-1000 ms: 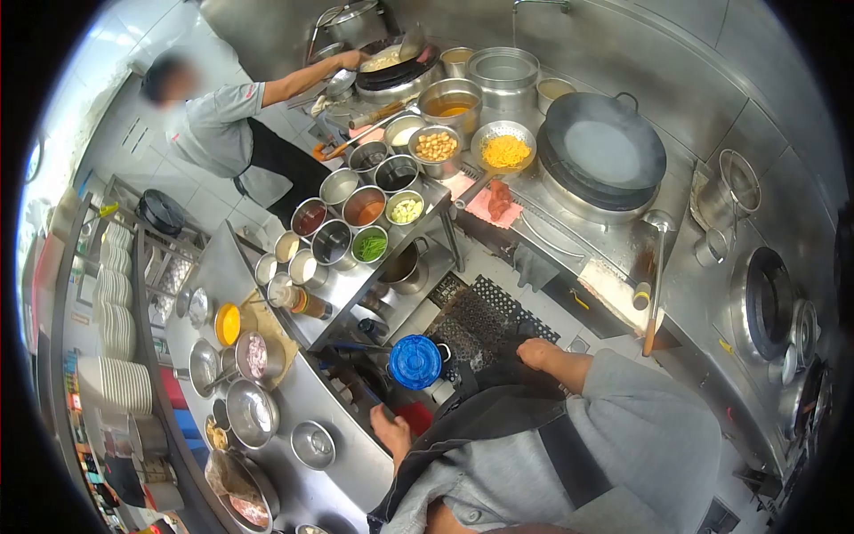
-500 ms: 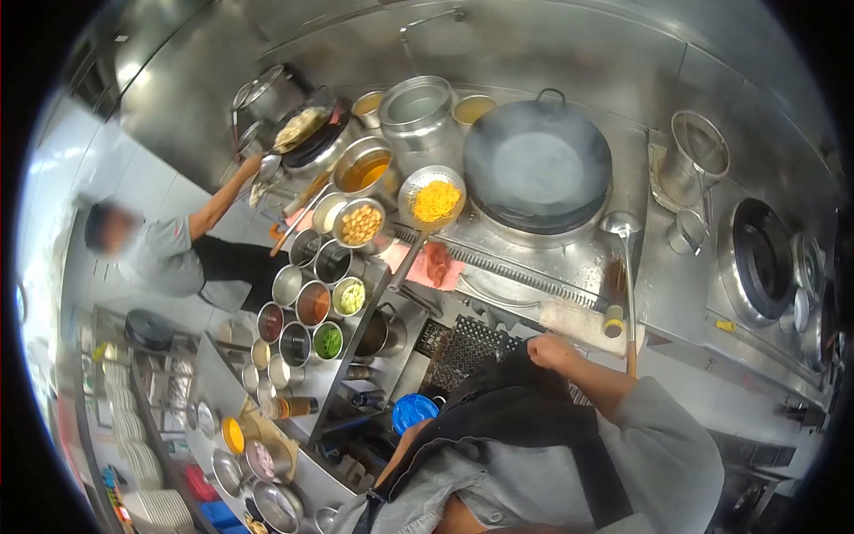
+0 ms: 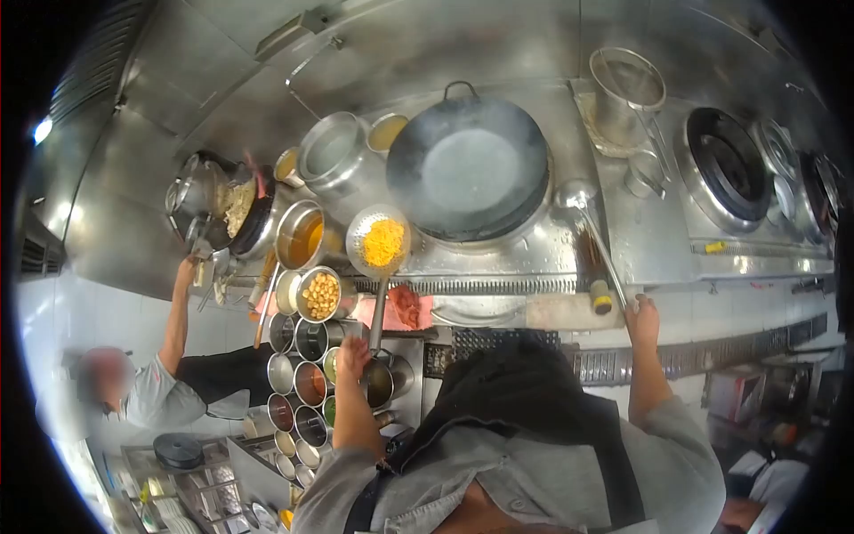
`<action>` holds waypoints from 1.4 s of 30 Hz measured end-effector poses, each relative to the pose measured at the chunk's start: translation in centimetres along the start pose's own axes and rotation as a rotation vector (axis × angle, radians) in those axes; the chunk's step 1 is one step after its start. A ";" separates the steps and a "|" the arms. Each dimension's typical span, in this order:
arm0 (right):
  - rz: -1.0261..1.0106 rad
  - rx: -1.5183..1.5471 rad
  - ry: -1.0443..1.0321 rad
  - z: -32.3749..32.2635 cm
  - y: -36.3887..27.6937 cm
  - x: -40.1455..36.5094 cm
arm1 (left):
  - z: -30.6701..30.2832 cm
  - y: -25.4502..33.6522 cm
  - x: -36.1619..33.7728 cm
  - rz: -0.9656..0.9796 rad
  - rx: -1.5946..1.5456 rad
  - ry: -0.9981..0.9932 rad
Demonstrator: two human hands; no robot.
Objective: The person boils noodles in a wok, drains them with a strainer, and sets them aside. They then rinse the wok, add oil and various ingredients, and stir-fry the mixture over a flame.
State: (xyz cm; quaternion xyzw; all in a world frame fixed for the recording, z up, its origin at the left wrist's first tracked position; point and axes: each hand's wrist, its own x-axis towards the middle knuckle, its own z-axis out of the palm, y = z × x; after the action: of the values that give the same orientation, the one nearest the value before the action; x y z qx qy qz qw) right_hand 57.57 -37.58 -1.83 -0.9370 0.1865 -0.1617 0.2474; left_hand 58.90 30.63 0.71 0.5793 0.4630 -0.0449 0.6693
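Note:
My right hand (image 3: 641, 319) closes around the end of the long handle of a metal ladle (image 3: 601, 242), whose bowl rests on the steel stove top. My left hand (image 3: 353, 358) hovers over the metal pots with fingers partly apart, holding nothing visible. It is just left of the handle of a perforated skimmer (image 3: 379, 307), which holds yellow shreds (image 3: 383, 243). Right of the skimmer, a large dark wok (image 3: 418, 191) sits steaming on its burner. A pot of nuts (image 3: 320, 295) stands beyond my left hand, beside a pot of orange liquid (image 3: 300, 234).
Several seasoning pots (image 3: 311, 383) stand left of my left hand. A yellow-capped bottle (image 3: 602, 298) lies near the stove's front edge. Reddish pieces (image 3: 406, 305) lie on pink cloth. At far left, a co-worker's hand (image 3: 188, 267) is at another wok. A strainer (image 3: 628, 78) sits back right.
My left hand has risen from beside the blue container to near the skimmer handle. My right hand has moved from my apron to the ladle handle. The view has turned.

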 end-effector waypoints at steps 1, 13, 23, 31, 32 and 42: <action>0.082 -0.041 -0.180 0.4 1.1 -1.2 | 0.4 0.8 1.0 -0.028 -0.024 -0.178; 0.067 -0.330 -0.380 -3.9 -6.4 1.0 | 5.5 3.0 3.1 -0.239 -0.259 -0.749; 0.338 0.058 -0.304 -2.1 -13.7 -3.4 | 6.7 5.9 -5.4 -0.055 -0.166 -0.644; 0.476 0.403 -0.227 -5.4 -18.6 -9.2 | 6.3 10.0 -10.8 0.151 -0.180 -0.471; 0.435 0.382 -0.211 -5.9 -19.0 -9.2 | 6.6 11.2 -11.1 0.221 -0.085 -0.462; 0.000 0.043 -0.278 -5.7 -14.7 -4.8 | 16.3 17.6 -7.0 0.499 0.459 -0.528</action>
State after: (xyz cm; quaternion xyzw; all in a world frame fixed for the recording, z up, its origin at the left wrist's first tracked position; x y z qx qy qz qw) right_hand 55.07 -25.98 9.57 -0.9448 0.1468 -0.0346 0.2910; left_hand 74.64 19.70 16.67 0.7760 0.0996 -0.1302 0.6091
